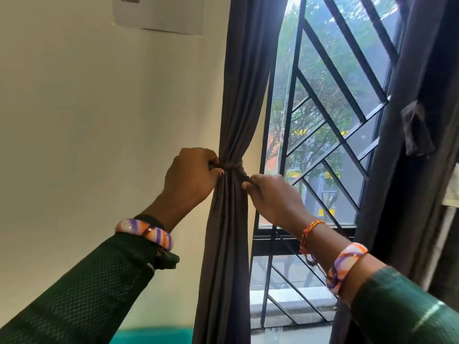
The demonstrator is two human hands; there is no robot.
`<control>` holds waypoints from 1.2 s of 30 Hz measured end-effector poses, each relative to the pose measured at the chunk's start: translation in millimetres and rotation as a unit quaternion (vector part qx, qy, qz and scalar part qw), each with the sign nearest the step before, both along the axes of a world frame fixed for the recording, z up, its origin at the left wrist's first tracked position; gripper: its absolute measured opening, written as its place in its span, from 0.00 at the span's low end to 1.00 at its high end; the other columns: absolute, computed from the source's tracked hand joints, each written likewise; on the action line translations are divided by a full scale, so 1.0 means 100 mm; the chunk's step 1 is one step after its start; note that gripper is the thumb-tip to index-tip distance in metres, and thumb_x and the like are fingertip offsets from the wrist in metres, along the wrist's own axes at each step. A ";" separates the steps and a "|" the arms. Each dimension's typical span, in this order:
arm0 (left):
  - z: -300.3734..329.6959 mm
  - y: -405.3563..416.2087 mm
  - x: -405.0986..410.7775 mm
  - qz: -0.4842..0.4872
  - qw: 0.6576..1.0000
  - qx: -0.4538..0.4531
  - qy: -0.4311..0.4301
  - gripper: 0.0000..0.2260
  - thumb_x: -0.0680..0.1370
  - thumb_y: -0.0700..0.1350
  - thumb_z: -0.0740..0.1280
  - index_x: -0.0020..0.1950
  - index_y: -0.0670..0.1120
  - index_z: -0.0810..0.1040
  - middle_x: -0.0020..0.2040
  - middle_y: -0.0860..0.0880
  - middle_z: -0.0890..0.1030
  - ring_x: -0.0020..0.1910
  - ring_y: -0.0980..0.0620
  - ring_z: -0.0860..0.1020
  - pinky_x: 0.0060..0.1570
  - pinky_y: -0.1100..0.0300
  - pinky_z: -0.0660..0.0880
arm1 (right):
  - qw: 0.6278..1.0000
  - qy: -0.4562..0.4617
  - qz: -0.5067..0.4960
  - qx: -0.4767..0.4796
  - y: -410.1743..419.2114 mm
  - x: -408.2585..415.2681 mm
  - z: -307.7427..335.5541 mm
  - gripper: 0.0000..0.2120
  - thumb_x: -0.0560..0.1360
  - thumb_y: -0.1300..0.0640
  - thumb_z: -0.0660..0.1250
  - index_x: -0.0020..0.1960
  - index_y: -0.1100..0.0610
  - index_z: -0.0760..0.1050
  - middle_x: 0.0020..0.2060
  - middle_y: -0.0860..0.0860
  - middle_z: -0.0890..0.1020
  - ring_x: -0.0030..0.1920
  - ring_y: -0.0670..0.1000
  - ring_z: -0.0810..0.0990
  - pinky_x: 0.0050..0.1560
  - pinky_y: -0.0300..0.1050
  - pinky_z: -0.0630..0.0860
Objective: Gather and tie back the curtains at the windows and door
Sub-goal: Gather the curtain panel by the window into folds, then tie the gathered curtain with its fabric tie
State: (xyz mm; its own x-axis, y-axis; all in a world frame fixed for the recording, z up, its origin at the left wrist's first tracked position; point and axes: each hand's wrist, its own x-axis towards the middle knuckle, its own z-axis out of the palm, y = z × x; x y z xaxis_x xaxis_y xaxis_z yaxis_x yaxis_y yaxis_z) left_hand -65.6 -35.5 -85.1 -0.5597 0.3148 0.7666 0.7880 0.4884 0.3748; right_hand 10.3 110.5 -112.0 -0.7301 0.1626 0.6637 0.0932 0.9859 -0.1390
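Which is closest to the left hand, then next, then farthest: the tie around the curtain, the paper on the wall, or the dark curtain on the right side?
1. The tie: gripped by the left hand.
2. The paper: up on the wall.
3. The right curtain: across the window.

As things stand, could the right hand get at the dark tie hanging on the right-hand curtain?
Probably yes, once freed. The right hand grips one end of the tie band on the left curtain; the hanging tie lies up and right, nothing between.
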 end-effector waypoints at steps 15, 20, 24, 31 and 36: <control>0.48 1.49 1.06 0.012 0.978 -0.191 0.079 0.12 0.73 0.53 0.66 0.53 0.50 0.80 0.54 0.47 0.80 0.54 0.45 0.78 0.50 0.56 0.74 | 0.984 -0.023 -0.146 0.095 1.12 1.06 0.57 0.17 0.77 0.44 0.59 0.50 0.56 0.79 0.50 0.58 0.81 0.53 0.61 0.79 0.45 0.45 0.72; 0.63 2.36 1.54 -0.074 0.973 -0.200 0.087 0.14 0.72 0.55 0.67 0.53 0.50 0.80 0.55 0.46 0.80 0.56 0.45 0.78 0.51 0.56 0.74 | 0.971 -0.015 -0.212 0.105 1.74 1.74 0.75 0.14 0.76 0.46 0.61 0.52 0.54 0.78 0.53 0.57 0.80 0.55 0.61 0.79 0.49 0.48 0.74; 0.69 2.86 1.82 -0.124 0.965 -0.212 0.092 0.12 0.70 0.55 0.68 0.49 0.51 0.81 0.51 0.47 0.81 0.52 0.45 0.78 0.47 0.58 0.74 | 0.967 -0.009 -0.238 0.095 2.23 2.22 0.82 0.11 0.75 0.49 0.62 0.49 0.54 0.79 0.51 0.56 0.81 0.54 0.60 0.79 0.49 0.47 0.74; 1.15 3.39 1.71 -0.174 0.965 -0.182 0.069 0.08 0.69 0.50 0.71 0.32 0.47 0.79 0.28 0.51 0.75 0.33 0.51 0.76 0.33 0.63 0.68 | 0.954 -0.025 -0.275 0.117 2.95 2.65 1.09 0.13 0.76 0.51 0.61 0.53 0.56 0.79 0.52 0.55 0.81 0.54 0.59 0.78 0.50 0.47 0.73; 1.61 3.66 1.54 -0.224 0.965 -0.086 0.108 0.02 0.69 0.47 0.73 0.40 0.54 0.82 0.32 0.56 0.78 0.38 0.54 0.77 0.35 0.71 0.68 | 0.950 0.001 -0.285 0.128 3.43 2.59 1.45 0.12 0.75 0.54 0.59 0.52 0.59 0.77 0.52 0.57 0.80 0.54 0.61 0.78 0.50 0.49 0.74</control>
State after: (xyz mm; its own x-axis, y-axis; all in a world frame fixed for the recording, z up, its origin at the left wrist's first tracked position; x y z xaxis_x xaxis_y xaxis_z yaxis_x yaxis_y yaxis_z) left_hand 88.1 330.8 76.3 -0.1719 0.6206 0.7650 0.9850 0.1213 0.1230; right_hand 269.4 453.4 33.4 -0.5700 0.3644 0.7364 0.6218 0.7772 0.0967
